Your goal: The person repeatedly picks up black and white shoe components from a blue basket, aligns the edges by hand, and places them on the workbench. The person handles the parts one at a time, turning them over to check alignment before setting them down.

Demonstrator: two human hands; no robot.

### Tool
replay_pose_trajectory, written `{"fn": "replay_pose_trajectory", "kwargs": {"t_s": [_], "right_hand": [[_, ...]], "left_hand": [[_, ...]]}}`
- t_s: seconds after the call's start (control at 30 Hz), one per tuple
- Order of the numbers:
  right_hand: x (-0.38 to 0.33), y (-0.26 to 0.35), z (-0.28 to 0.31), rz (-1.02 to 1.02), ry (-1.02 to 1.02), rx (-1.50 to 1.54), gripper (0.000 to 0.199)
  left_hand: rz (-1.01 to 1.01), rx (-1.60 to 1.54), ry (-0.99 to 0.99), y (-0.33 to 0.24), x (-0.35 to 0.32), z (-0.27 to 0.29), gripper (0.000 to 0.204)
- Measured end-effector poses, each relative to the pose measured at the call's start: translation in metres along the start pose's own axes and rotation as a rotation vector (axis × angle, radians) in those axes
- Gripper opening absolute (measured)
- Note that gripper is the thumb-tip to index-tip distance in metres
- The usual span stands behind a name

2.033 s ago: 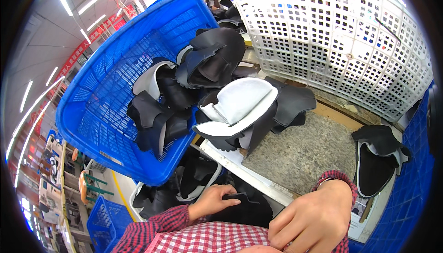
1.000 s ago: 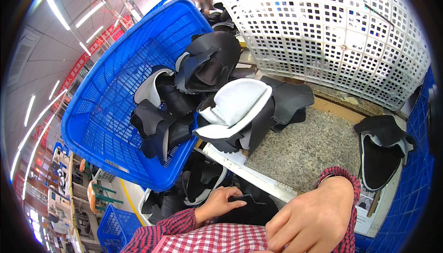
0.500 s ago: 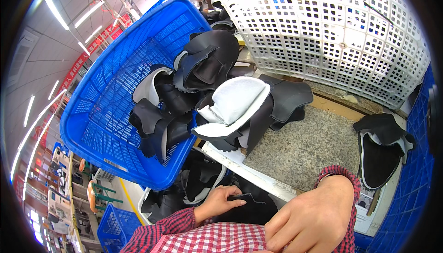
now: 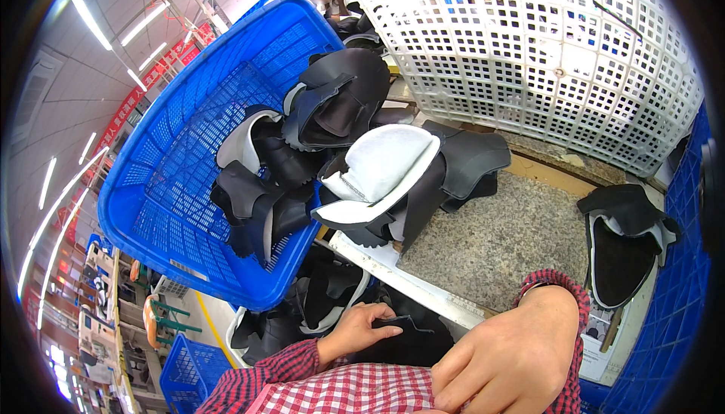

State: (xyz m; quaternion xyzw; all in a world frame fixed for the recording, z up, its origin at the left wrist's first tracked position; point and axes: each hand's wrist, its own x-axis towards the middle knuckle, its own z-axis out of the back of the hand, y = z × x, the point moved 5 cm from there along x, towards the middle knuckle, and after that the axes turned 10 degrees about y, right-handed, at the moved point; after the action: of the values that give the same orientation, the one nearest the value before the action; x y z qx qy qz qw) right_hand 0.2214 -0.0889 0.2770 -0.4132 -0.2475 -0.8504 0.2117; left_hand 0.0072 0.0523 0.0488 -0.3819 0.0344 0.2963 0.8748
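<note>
My left hand (image 4: 361,334) is closed at the front of the bench, thumb and fingers pinching the edge of a black shoe upper (image 4: 404,344). That piece hangs dark and partly hidden behind the red-checked apron. Lower right, my right hand (image 4: 510,353) is curled, its fingertips cut off by the lower edge; whatever they grip is out of sight. Beyond the hands, stacked black uppers with a white-lined upper (image 4: 393,165) on top rest between the basket and the bench. Another black upper with a pale edge (image 4: 623,255) lies at the bench's right side.
A tilted blue basket (image 4: 143,195) holding black uppers leans at the left. A white perforated crate (image 4: 529,74) stands behind the speckled bench top (image 4: 498,240). More black uppers (image 4: 325,293) lie below the bench edge. Blue mesh (image 4: 668,323) borders the right; a stool (image 4: 153,317) stands left.
</note>
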Motion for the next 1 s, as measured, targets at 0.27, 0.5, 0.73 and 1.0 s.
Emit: {"fn": "replay_pose_trajectory", "kwargs": {"t_s": [0.27,0.5,0.73,1.0], "right_hand": [[-0.001,0.002,0.002,-0.018,-0.008,-0.044,0.034],[-0.001,-0.002,-0.005,0.036,-0.177,-0.141,0.028],[0.006,-0.006,-0.002,0.053,-0.171,-0.177,0.028],[0.009,-0.012,-0.004,0.319,-0.401,-0.39,0.028]], "left_hand": [[0.0,0.023,-0.005,-0.003,0.0,0.001,0.036],[0.005,0.006,0.006,-0.003,0.0,0.002,0.037],[-0.001,0.011,0.005,-0.004,0.0,0.002,0.037],[0.005,0.016,0.008,-0.005,0.001,0.001,0.035]]}}
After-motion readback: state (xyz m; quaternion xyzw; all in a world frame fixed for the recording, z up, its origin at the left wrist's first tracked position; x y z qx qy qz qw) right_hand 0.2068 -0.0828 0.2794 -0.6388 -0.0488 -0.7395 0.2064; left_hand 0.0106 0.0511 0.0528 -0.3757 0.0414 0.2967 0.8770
